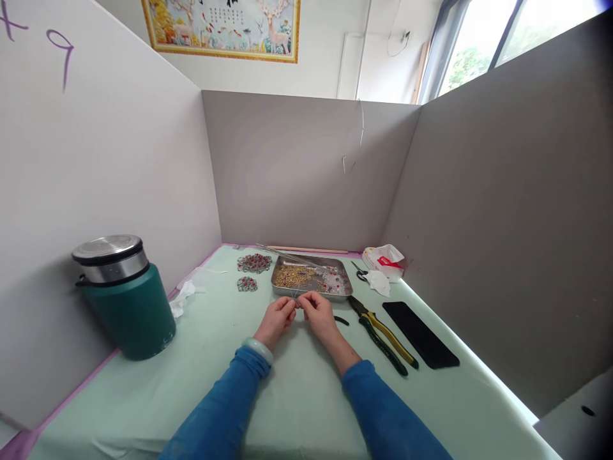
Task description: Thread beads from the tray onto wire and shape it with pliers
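My left hand (276,319) and my right hand (318,313) meet at the front edge of a metal tray (313,296), fingertips pinched close together. Between them runs a thin wire (295,294), faint and partly hidden by the fingers. Any bead on it is too small to make out. Gold beads (293,276) fill the tray's left part, and clear and red beads (334,279) lie at its right. Left of the tray are two piles of red-and-silver beaded pieces, a larger pile (254,263) and a smaller pile (247,284).
Pliers (383,335) with green-yellow handles and a black phone-like slab (421,335) lie at the right. Small scissors (360,273), a crumpled tissue (378,283) and a white packet (384,262) are behind them. A green flask (127,306) stands left. Grey partitions (306,172) enclose the table.
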`<state>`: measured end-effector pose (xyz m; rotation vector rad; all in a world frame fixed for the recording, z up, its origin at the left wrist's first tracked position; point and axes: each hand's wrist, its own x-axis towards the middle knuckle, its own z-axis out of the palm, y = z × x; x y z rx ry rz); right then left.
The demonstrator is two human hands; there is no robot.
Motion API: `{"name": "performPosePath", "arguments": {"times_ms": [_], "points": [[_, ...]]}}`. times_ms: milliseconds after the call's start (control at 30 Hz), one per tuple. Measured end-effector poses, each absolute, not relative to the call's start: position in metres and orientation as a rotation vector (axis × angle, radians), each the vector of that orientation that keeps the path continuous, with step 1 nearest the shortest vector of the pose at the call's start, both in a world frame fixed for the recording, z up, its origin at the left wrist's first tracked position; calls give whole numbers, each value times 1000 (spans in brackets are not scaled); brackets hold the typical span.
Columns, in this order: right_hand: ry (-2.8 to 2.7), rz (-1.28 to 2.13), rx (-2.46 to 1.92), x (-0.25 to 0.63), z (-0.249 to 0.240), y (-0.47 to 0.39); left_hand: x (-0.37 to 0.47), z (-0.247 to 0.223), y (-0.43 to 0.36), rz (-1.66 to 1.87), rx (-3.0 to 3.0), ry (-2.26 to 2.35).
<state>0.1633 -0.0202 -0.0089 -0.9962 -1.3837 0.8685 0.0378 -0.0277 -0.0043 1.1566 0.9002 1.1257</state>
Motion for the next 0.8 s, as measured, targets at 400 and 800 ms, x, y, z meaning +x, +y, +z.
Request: {"name": "performPosePath", "arguments": {"times_ms": [400, 800], "points": [[-1353, 1110, -919, 175, -5, -20, 30, -5, -27, 1061, 993, 732], [-1238, 1427, -761, 182, -7, -19, 29, 3, -34, 957, 1085, 672]]}}
